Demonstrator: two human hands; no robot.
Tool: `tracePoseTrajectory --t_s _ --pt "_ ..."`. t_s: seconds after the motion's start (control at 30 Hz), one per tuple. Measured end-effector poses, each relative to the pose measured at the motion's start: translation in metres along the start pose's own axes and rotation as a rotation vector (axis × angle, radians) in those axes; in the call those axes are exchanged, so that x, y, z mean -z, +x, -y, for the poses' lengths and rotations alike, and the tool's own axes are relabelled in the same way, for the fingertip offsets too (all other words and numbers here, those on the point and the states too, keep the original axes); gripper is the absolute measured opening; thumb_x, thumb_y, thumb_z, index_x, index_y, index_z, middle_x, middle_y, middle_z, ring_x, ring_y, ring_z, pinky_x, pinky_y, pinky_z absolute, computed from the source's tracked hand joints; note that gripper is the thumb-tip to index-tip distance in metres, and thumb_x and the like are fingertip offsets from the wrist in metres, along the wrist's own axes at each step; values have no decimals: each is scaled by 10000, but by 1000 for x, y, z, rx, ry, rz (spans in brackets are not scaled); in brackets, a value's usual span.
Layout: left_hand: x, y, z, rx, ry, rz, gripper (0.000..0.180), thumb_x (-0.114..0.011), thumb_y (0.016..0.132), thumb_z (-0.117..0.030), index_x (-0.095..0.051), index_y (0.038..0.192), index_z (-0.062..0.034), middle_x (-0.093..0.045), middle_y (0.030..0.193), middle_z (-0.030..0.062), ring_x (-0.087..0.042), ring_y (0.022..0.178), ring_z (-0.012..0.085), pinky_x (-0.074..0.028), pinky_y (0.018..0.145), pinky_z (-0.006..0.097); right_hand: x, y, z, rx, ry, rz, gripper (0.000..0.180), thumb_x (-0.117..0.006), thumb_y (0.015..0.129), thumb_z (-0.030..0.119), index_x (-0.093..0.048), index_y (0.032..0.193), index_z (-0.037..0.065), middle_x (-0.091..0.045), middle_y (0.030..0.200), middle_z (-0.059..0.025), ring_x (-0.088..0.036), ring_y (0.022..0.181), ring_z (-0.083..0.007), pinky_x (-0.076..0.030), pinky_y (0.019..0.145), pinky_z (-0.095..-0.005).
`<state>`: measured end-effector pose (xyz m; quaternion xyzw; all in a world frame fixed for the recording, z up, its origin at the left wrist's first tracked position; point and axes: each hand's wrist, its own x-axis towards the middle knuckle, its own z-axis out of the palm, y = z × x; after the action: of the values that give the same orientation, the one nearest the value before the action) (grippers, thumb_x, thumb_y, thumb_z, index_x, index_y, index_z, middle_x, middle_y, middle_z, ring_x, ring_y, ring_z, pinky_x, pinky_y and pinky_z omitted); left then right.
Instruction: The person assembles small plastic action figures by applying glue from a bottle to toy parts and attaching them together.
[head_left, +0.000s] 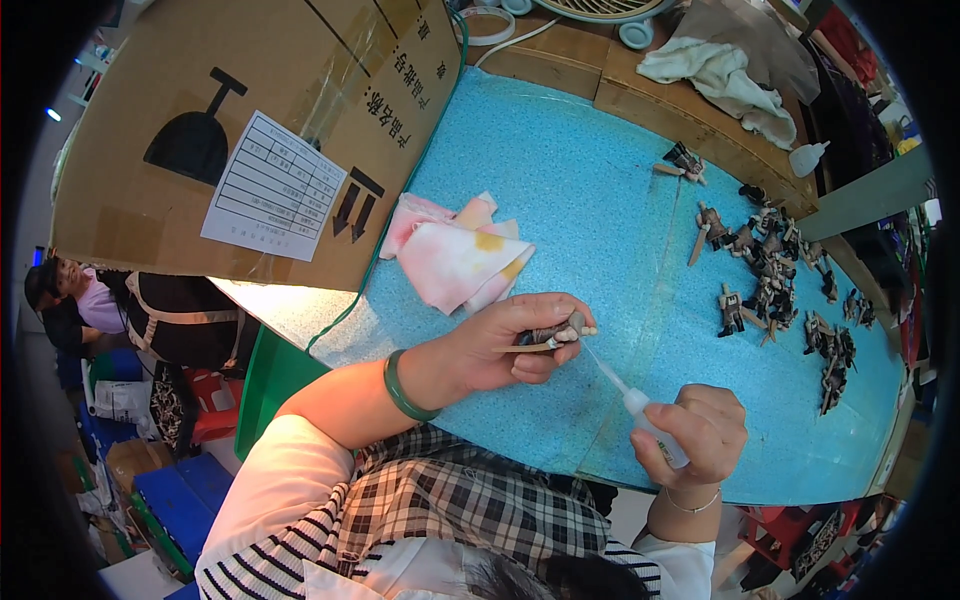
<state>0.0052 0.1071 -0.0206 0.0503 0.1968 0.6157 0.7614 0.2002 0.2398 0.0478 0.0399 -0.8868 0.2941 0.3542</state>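
Pinched in the fingers of my left hand (pixel 490 345) is a small dark-and-beige figurine (pixel 541 337), lying sideways with a thin pale stick or base edge along it. My right hand (pixel 702 435) is wrapped round a small white squeeze bottle (pixel 648 422) with a long thin clear nozzle. The nozzle points up and left, its tip close to the figurine; whether it touches cannot be made out. Behind my left hand lies a crumpled pink and white cloth (pixel 460 260) with yellow stains. Several similar figurines (pixel 770 265) are heaped on the blue tabletop (pixel 590 180) to the right.
A large cardboard box (pixel 290 90) stands at the left with a green cord along its edge. Wooden ledges (pixel 640 85) at the back bear a white rag (pixel 715 80), a fan (pixel 605 8) and another small white bottle (pixel 808 158). A green bin (pixel 275 385) sits below the table's left edge.
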Motion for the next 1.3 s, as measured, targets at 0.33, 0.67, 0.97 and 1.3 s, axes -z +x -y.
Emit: tracePoseTrajectory --t_s 0.33,0.67,0.97,1.3 --pt "0 0 0 4 -10 8 311 -471 958 -263 -516 1130 -9 -557 758 123 -376 443 63 -293 383 180 3 0 0 20 21 13 227 -716 685 131 -588 827 8 -426 475 -13 -385 364 -136 -261 355 -251" --pt "-1 0 -1 10 41 14 274 -486 958 -293 -553 1074 -53 -570 769 86 -381 444 62 -294 389 174 2 -2 -1 35 32 -10 212 -703 694 125 -590 828 5 -417 466 -9 -370 352 -134 -256 352 -250" --pt "0 0 -1 22 61 5 278 -494 953 -300 -554 1066 -52 -570 762 85 -378 433 55 -285 382 180 3 0 -2 39 29 18 232 -718 673 117 -592 835 6 -422 467 -13 -373 356 -135 -259 355 -253" --pt "-1 0 0 19 60 -8 272 -487 958 -296 -557 1059 -54 -569 754 78 -378 433 57 -284 381 183 3 0 -1 34 26 33 232 -723 666 109 -591 831 11 -425 474 -11 -374 363 -134 -256 360 -255"
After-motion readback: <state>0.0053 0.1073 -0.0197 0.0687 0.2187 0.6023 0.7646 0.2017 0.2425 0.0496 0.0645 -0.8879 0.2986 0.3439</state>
